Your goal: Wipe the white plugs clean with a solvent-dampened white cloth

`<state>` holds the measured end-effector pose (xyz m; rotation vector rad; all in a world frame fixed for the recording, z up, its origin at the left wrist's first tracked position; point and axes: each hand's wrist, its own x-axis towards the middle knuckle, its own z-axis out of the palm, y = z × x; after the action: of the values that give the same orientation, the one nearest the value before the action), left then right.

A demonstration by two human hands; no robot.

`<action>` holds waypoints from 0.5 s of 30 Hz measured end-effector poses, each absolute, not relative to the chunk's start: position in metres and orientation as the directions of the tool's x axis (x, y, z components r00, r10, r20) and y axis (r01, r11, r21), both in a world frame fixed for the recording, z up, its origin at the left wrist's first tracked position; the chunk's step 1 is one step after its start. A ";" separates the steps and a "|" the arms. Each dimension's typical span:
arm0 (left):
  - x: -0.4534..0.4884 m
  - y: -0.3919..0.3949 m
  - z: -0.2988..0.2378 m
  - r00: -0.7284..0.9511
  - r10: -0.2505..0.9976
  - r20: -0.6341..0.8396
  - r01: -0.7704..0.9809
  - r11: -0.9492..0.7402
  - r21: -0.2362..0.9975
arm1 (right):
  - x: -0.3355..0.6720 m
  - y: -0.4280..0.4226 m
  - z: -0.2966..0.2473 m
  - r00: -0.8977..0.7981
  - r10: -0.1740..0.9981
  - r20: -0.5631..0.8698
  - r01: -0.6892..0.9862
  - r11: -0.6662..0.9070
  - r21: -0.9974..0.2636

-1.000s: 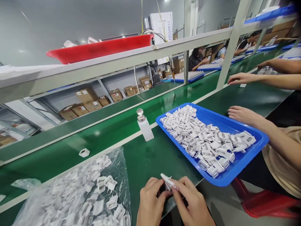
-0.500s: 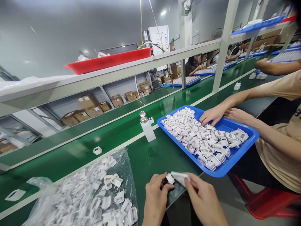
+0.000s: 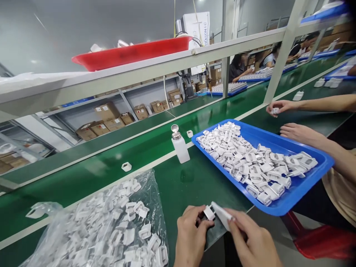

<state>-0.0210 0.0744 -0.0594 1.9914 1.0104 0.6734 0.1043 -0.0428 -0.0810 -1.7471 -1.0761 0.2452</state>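
Left hand [image 3: 192, 233]: grip pinches one white plug [image 3: 209, 213]. Right hand [image 3: 251, 237]: grip pinches a white strip [image 3: 221, 216], long axis slanting up-left, tip just beside the plug.

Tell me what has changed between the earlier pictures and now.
The left hand and right hand have moved apart, holding a small white part and a longer white part. Two white housings on the green belt have slid rightward relative to the bottle. A co-worker's hand, earlier inside the blue tray, is now outside it, holding a white piece. The bottle, tray and plastic bag stayed in place.
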 end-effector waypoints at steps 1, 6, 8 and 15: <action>-0.021 0.074 -0.060 0.533 0.840 0.101 0.423 -0.367 0.829 | 0.106 -0.044 -0.081 0.619 0.701 0.354 0.577 -0.101 -0.810; -0.022 0.075 -0.058 0.553 0.828 0.091 0.369 -0.342 0.864 | 0.108 -0.044 -0.073 0.379 0.840 0.388 0.605 0.092 -0.791; -0.022 0.078 -0.058 0.544 0.838 0.033 0.335 -0.254 0.907 | 0.112 -0.048 -0.073 0.373 0.869 0.325 0.574 0.059 -0.817; -0.022 0.080 -0.052 0.534 0.820 -0.206 -0.103 0.305 0.947 | 0.114 -0.056 -0.068 0.857 0.511 0.065 0.258 -0.317 -0.913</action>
<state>-0.0217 0.0805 -0.0521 1.0944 0.7998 0.7058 0.1143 -0.0559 -0.0679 -1.9133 -0.5708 0.2833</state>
